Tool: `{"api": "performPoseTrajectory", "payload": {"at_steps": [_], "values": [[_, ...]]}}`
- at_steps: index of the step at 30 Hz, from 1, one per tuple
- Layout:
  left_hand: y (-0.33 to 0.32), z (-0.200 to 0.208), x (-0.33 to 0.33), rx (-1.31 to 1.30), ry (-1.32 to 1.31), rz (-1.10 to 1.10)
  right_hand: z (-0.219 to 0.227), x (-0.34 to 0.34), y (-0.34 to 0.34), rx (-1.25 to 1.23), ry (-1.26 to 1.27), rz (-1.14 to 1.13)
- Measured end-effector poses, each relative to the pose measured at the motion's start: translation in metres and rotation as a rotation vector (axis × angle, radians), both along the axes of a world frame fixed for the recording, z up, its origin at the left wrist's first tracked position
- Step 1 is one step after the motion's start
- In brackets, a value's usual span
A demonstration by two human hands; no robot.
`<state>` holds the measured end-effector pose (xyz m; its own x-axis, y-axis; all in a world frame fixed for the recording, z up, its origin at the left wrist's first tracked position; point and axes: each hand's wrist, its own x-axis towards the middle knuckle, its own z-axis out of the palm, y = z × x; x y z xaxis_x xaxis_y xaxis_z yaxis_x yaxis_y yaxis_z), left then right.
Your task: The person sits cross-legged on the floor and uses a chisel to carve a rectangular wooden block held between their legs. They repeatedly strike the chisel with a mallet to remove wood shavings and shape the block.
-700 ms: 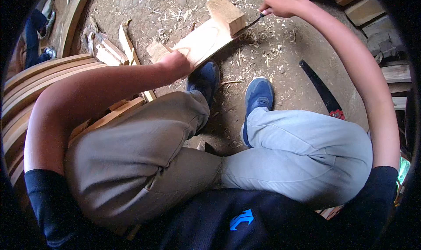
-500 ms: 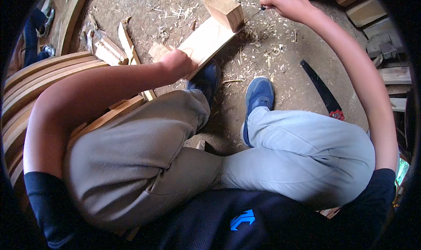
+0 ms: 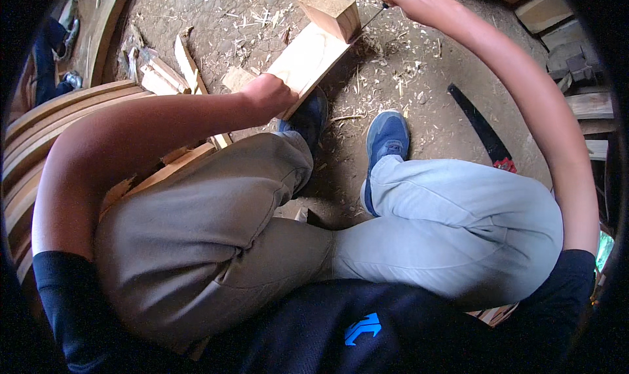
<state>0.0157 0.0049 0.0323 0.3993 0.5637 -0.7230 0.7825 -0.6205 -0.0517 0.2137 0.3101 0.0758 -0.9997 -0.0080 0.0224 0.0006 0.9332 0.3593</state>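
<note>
My right hand has drawn in closer to the wooden block, which has shifted a little left

In the head view, the far end of the pale board has swung slightly left along with the block since the earlier frames. My left hand is clamped on the board's near end, above my left shoe; the fingertips are hidden. The board slants away from me, up and to the right, and the block stands on its far end. My right hand is closed round the dark handle of a thin tool, whose slim shaft runs down to the corner where block meets board. I cannot tell whether its tip touches the wood.

Pale shavings lie scattered over the bare earth floor. To my right rests a saw with a black blade and a red part at its near end, well apart from both hands. Split wood scraps lie beyond my left forearm, beside a stack of curved wooden strips on my left
</note>
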Motion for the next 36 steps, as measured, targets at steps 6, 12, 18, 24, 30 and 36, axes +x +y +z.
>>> {"api": "performPoseTrajectory", "payload": {"at_steps": [6, 12, 18, 24, 30, 36], "values": [[0.004, -0.007, 0.010, -0.056, 0.037, 0.040, -0.014, -0.026, 0.025, -0.073, -0.180, -0.068], [0.008, -0.007, 0.012, -0.037, 0.002, 0.056, -0.009, -0.049, 0.052, -0.239, -0.613, -0.278], [-0.008, -0.006, 0.000, 0.070, -0.059, 0.110, -0.006, -0.047, 0.051, -0.276, -0.498, -0.209], [-0.002, 0.006, 0.005, 0.038, -0.078, 0.095, 0.004, -0.024, 0.043, -0.116, -0.211, 0.029], [0.000, -0.004, 0.003, -0.001, -0.063, 0.093, 0.015, -0.014, 0.024, -0.085, -0.184, -0.086], [-0.005, -0.009, -0.004, -0.015, -0.059, 0.126, 0.007, -0.019, 0.024, -0.045, -0.114, -0.096]]}}
